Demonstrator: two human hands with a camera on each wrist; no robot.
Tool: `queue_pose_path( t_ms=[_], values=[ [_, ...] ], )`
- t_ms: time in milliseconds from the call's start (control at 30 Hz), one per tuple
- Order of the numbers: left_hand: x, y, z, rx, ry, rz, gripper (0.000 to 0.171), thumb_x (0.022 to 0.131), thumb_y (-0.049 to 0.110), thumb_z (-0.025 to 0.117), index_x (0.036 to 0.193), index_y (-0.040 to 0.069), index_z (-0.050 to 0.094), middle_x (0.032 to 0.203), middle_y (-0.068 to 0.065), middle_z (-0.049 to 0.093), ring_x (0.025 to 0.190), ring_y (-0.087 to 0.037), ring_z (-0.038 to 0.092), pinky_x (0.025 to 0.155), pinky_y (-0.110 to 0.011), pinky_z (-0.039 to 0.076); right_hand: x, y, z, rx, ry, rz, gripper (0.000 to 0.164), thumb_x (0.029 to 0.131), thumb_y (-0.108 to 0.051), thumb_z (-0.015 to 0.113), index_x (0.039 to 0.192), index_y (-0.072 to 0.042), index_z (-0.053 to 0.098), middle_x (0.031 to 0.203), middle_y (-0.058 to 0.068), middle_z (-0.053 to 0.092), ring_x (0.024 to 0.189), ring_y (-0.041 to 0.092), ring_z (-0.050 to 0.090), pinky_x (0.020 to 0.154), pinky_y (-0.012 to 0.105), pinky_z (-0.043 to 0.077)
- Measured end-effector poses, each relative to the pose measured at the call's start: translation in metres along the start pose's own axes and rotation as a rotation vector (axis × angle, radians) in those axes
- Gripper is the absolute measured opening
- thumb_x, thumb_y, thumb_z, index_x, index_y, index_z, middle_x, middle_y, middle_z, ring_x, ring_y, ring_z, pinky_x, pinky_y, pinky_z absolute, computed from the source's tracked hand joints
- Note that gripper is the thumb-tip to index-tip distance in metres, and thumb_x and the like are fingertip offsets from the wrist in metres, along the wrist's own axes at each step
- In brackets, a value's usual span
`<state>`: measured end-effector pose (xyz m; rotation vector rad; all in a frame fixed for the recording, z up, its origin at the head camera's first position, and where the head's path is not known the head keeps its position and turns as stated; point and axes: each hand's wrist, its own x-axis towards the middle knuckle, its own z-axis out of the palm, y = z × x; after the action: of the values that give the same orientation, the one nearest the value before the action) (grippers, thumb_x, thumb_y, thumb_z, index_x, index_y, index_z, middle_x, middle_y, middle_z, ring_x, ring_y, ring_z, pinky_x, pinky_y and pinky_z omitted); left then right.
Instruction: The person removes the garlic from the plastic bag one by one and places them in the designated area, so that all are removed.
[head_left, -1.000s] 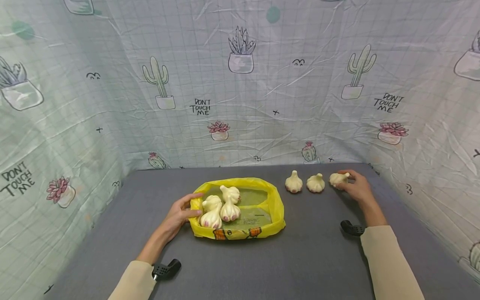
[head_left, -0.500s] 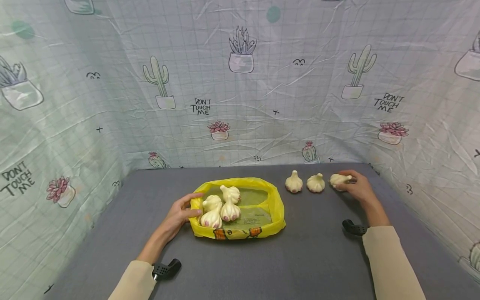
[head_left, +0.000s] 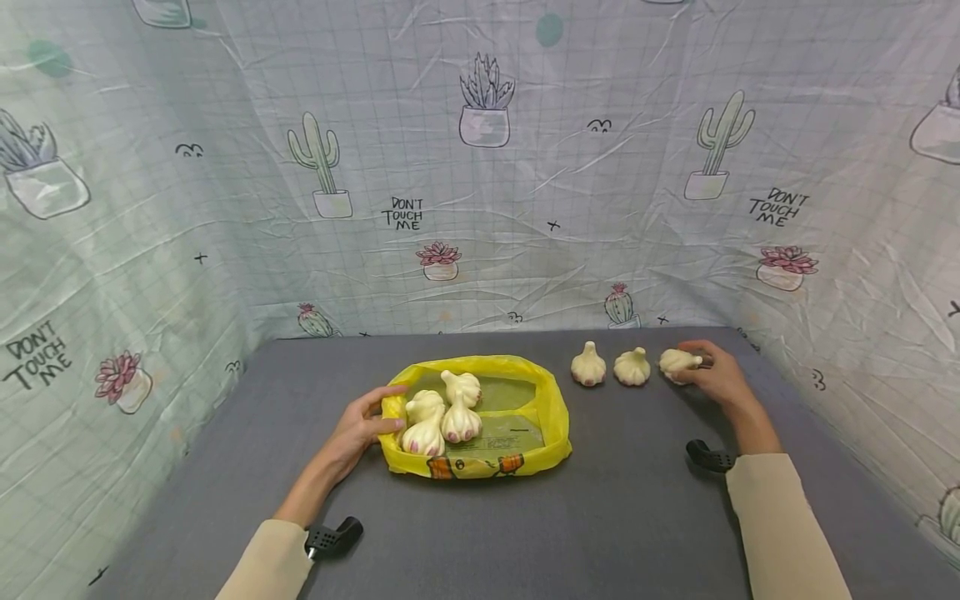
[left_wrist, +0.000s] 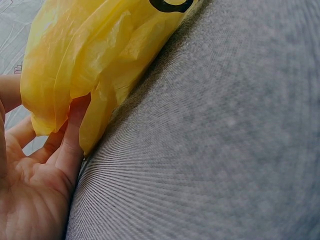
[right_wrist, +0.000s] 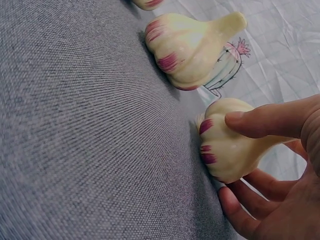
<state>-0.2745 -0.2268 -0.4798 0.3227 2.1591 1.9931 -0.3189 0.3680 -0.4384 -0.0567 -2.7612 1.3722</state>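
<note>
A yellow plastic bag (head_left: 558, 417), its rim folded open, lies on the grey table with several garlic bulbs (head_left: 423, 435) grouped in its left part. My left hand (head_left: 354, 432) grips the bag's left edge; in the left wrist view its fingers reach under the crumpled yellow film (left_wrist: 105, 55). Off to the right, my right hand (head_left: 716, 375) holds a garlic bulb (right_wrist: 232, 145) with the thumb on one side and fingers beneath, close over the cloth. The bulb's neck points back toward the palm.
Two more garlic bulbs, a left one (head_left: 588, 365) and a right one (head_left: 632, 367), stand in a row between the bag and my right hand. A cactus-print curtain (head_left: 555, 167) encloses the table (head_left: 622, 533) at the back and sides.
Over the last second the bulb in my right hand has turned slightly, its neck shifting a little rightward and down, and the hand has edged right. My left hand and the bag stay put.
</note>
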Motion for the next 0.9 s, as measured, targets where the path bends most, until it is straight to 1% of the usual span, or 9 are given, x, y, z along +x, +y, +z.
queue_pose_path(
  t_ms=[100,167,233,400,533,600,767,900],
  values=[
    [0.0004,-0.0002,-0.0002,-0.002,-0.003,0.001,0.064,0.093,0.008,0.070,0.152,0.004,0.047,0.149,-0.026,0.045,0.108,-0.015,0.063,0.083,-0.029,0.061,0.0002,0.0009,-0.0001,0.000,-0.002,-0.004,0.070,0.096,-0.020,0.073,0.154,0.001,0.040,0.142,0.037,0.050,0.106,0.028,0.058,0.078,0.033,0.049],
    [0.0007,0.0000,-0.0002,-0.003,-0.005,0.003,0.064,0.093,0.007,0.070,0.152,0.004,0.047,0.150,-0.026,0.045,0.108,-0.015,0.064,0.083,-0.030,0.061,0.0001,0.0016,-0.0004,0.000,-0.004,-0.004,0.071,0.096,-0.021,0.073,0.155,0.001,0.039,0.142,0.037,0.051,0.104,0.025,0.058,0.079,0.033,0.050],
    [0.0011,0.0004,-0.0002,0.000,-0.007,0.004,0.064,0.093,0.008,0.070,0.152,0.004,0.047,0.150,-0.026,0.045,0.108,-0.015,0.064,0.083,-0.030,0.061,-0.0001,0.0026,-0.0008,-0.001,-0.008,-0.001,0.071,0.097,-0.021,0.072,0.155,0.001,0.038,0.142,0.038,0.050,0.105,0.026,0.059,0.080,0.034,0.049],
    [0.0017,0.0015,0.0001,0.000,-0.011,0.007,0.063,0.093,0.008,0.070,0.152,0.004,0.047,0.150,-0.026,0.045,0.108,-0.016,0.064,0.082,-0.031,0.062,-0.0006,0.0043,-0.0003,-0.007,-0.002,0.006,0.072,0.096,-0.020,0.072,0.155,0.002,0.037,0.144,0.039,0.047,0.115,0.041,0.057,0.080,0.035,0.047],
    [0.0012,0.0014,0.0000,-0.004,-0.013,0.008,0.063,0.093,0.007,0.070,0.152,0.004,0.047,0.150,-0.026,0.045,0.108,-0.015,0.064,0.082,-0.031,0.062,0.0002,0.0053,0.0012,-0.011,0.010,-0.009,0.072,0.095,-0.019,0.074,0.154,0.003,0.039,0.144,0.040,0.046,0.119,0.046,0.054,0.079,0.033,0.048],
    [0.0008,0.0010,-0.0003,-0.005,-0.012,0.008,0.064,0.093,0.007,0.070,0.152,0.004,0.048,0.149,-0.026,0.045,0.107,-0.015,0.064,0.082,-0.030,0.061,0.0009,0.0058,0.0017,-0.010,0.007,-0.016,0.072,0.095,-0.018,0.074,0.153,0.003,0.039,0.144,0.040,0.046,0.119,0.046,0.055,0.079,0.033,0.048],
    [-0.0004,-0.0001,-0.0008,-0.006,-0.012,0.013,0.064,0.092,0.008,0.071,0.152,0.004,0.048,0.147,-0.025,0.046,0.107,-0.015,0.064,0.081,-0.030,0.061,0.0014,0.0056,0.0017,-0.017,-0.001,-0.018,0.073,0.095,-0.020,0.075,0.154,0.002,0.039,0.141,0.039,0.048,0.112,0.040,0.058,0.077,0.032,0.048],
    [-0.0012,0.0000,-0.0009,-0.011,-0.010,0.016,0.063,0.092,0.007,0.071,0.151,0.004,0.048,0.146,-0.023,0.048,0.107,-0.015,0.064,0.081,-0.030,0.061,0.0022,0.0051,0.0011,-0.026,-0.003,-0.028,0.072,0.095,-0.019,0.074,0.155,0.002,0.039,0.140,0.038,0.050,0.110,0.036,0.059,0.077,0.031,0.050]
  ],
)
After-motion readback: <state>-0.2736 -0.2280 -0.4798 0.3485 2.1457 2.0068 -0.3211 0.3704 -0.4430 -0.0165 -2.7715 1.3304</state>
